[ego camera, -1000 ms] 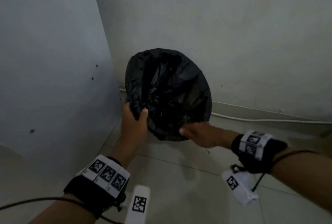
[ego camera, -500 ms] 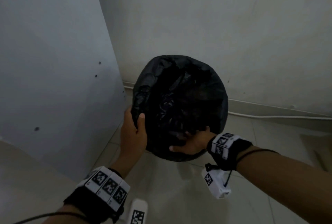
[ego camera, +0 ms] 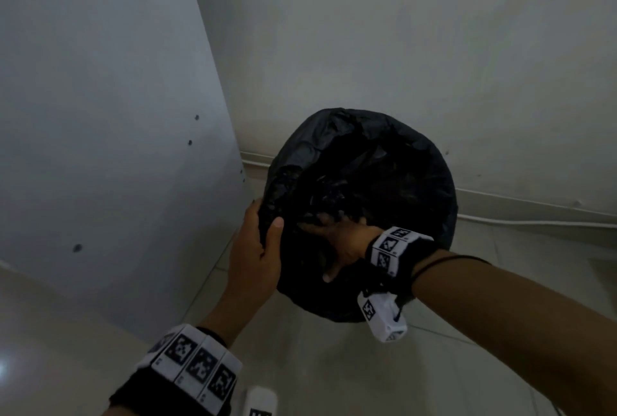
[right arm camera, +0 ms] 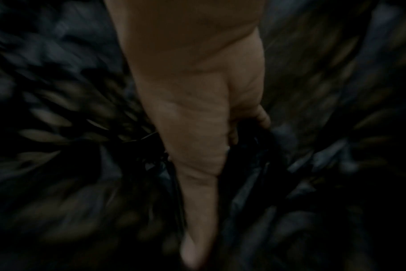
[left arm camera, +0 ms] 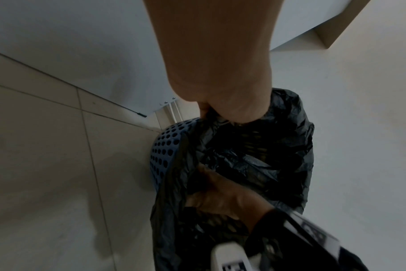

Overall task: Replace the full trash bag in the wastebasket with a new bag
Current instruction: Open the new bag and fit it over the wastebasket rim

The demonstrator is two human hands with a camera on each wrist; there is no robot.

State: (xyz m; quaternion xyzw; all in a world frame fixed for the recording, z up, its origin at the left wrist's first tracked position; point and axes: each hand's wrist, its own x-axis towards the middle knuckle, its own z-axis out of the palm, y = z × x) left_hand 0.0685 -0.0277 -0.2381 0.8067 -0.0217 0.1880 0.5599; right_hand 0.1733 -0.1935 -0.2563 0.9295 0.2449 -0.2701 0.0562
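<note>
**Hands work a black liner into a corner wastebasket**

Nearest the camera, two forearms wearing black wrist bands with printed markers reach toward a round bin standing on the pale tiled floor [ego camera: 334, 365]. The left hand [ego camera: 257, 255] grips the near-left rim, its thumb hooked over the edge and its fingers curled round a gathered fold of the black trash bag [ego camera: 410, 182]; the left wrist view shows that fold bunched in its clasp. The right hand [ego camera: 340, 242] reaches down inside the bag's mouth from the near-right side. The right wrist view shows its thumb extended and its fingers bent against the dark plastic, but that picture is blurred and dim, so whether the hand holds the plastic cannot be told. The bag is draped over the rim of the blue perforated wastebasket [left arm camera: 165, 150], whose dotted wall shows at its left side below the liner. Just left of the bin stands a grey-white panel [ego camera: 100, 115]. Beyond, a white cable [ego camera: 534, 222] runs along the foot of the pale wall [ego camera: 400, 31].
</note>
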